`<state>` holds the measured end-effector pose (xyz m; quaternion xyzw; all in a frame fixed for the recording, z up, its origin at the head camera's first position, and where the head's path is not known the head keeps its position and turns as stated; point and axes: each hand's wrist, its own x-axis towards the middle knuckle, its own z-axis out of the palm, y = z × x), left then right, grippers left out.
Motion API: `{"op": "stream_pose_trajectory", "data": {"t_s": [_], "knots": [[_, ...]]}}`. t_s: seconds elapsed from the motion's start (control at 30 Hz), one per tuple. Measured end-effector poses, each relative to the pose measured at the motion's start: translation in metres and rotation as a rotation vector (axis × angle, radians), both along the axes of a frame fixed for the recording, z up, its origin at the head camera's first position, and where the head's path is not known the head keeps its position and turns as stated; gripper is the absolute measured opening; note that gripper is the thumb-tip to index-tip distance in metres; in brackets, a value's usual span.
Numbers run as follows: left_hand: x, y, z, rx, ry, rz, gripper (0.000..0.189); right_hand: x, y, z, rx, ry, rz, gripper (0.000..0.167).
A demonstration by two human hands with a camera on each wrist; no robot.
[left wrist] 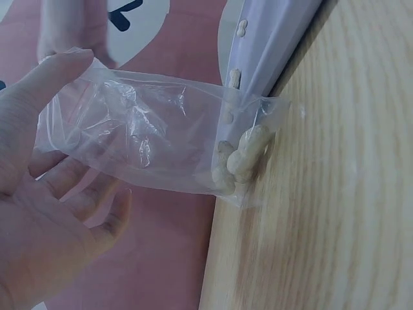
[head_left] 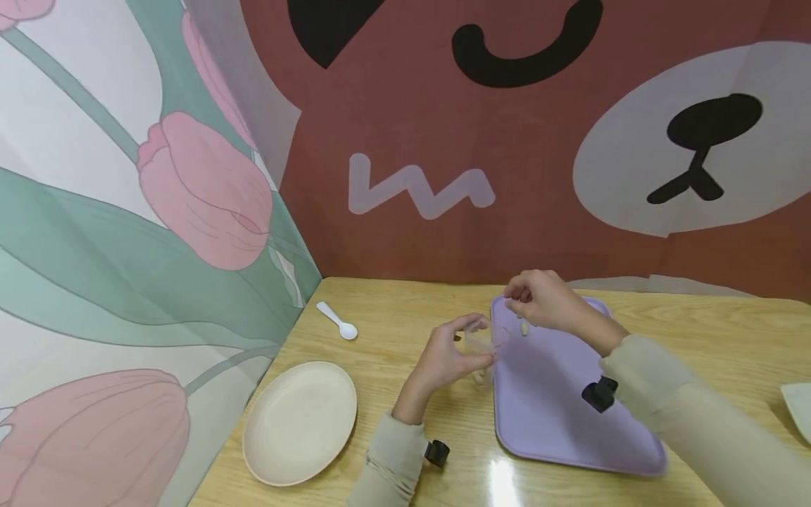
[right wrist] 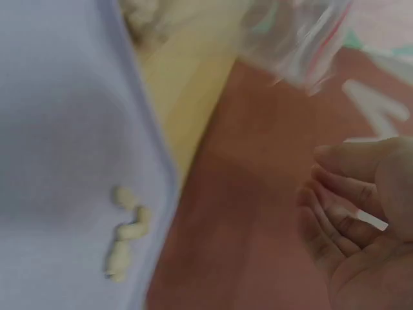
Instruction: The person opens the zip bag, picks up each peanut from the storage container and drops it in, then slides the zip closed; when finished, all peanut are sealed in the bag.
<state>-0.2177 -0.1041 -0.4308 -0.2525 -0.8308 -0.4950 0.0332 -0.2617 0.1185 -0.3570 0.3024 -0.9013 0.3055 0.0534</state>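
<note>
My left hand (head_left: 440,358) holds a clear plastic zip bag (left wrist: 164,132) near its mouth, with the thumb on one side and fingers on the other. A few peanuts in the shell (left wrist: 248,155) lie at the bag's bottom end, which hangs beside the left edge of the purple tray (head_left: 557,394). Above the tray's far left corner is my right hand (head_left: 546,299); its fingers are loosely bent and nothing shows between them in the right wrist view. Several peanuts (right wrist: 129,229) rest on the tray below it, near the far edge.
A cream round plate (head_left: 300,424) stands on the wooden table at the left, with a white spoon (head_left: 338,321) behind it. Part of a pale dish (head_left: 800,405) shows at the right edge. A printed curtain (head_left: 418,239) borders the table's back.
</note>
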Motion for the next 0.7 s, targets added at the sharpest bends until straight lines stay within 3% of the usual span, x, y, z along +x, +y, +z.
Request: {"op": "stream_pose_trajectory", "data": {"t_s": [0.33, 0.43, 0.53, 0.7], "knots": [[-0.002, 0.0, -0.002, 0.004, 0.008, -0.005, 0.062, -0.038, 0.014, -0.058, 0.105, -0.066, -0.146, 0.007], [-0.002, 0.0, -0.001, -0.002, 0.018, 0.001, 0.062, -0.041, 0.012, -0.074, 0.113, -0.074, -0.167, 0.01], [-0.001, -0.001, -0.001, -0.009, 0.023, 0.005, 0.062, -0.039, 0.008, -0.085, 0.128, -0.085, -0.195, 0.024], [-0.001, -0.001, 0.0, -0.017, 0.024, 0.007, 0.061, -0.034, 0.0, -0.095, 0.155, -0.105, -0.251, 0.031]]}}
